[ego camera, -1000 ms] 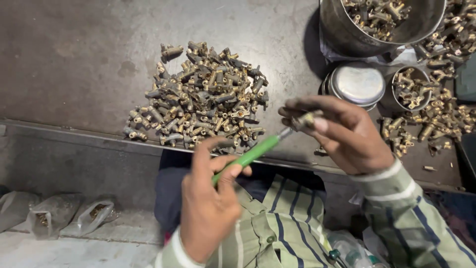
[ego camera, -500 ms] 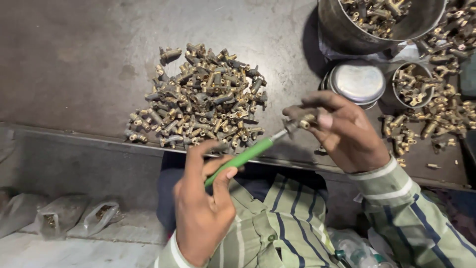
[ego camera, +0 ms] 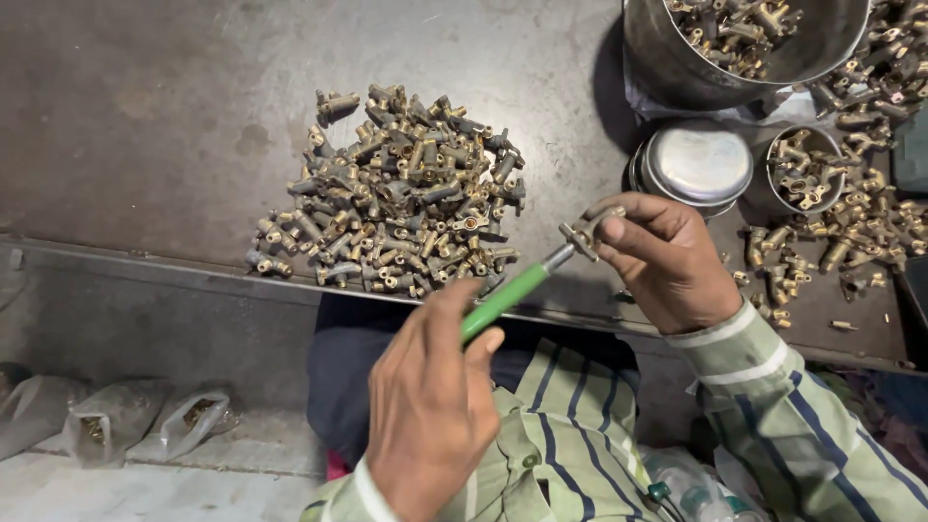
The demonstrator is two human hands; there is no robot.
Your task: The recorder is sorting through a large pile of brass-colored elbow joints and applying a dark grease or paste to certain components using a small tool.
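Note:
My left hand (ego camera: 430, 406) grips a green-handled screwdriver (ego camera: 503, 300) whose metal tip points up and right. My right hand (ego camera: 667, 261) pinches a small brass fitting (ego camera: 585, 232) at that tip, just above the near edge of the dark metal table (ego camera: 145, 116). A heap of similar brass fittings (ego camera: 396, 208) lies on the table to the left of the right hand. Both hands hover over my lap and striped shirt.
A large steel bowl (ego camera: 667, 72) with fittings stands at the top right, beside an upturned steel lid (ego camera: 696, 164) and a small cup of fittings (ego camera: 807, 169). More loose fittings (ego camera: 851, 232) spread at the right. Plastic bags (ego camera: 145, 420) lie on the floor, lower left.
The two hands stay together, screwdriver tip at the fitting; the left hand has shifted a little on the handle. The pile and bowls stay put.

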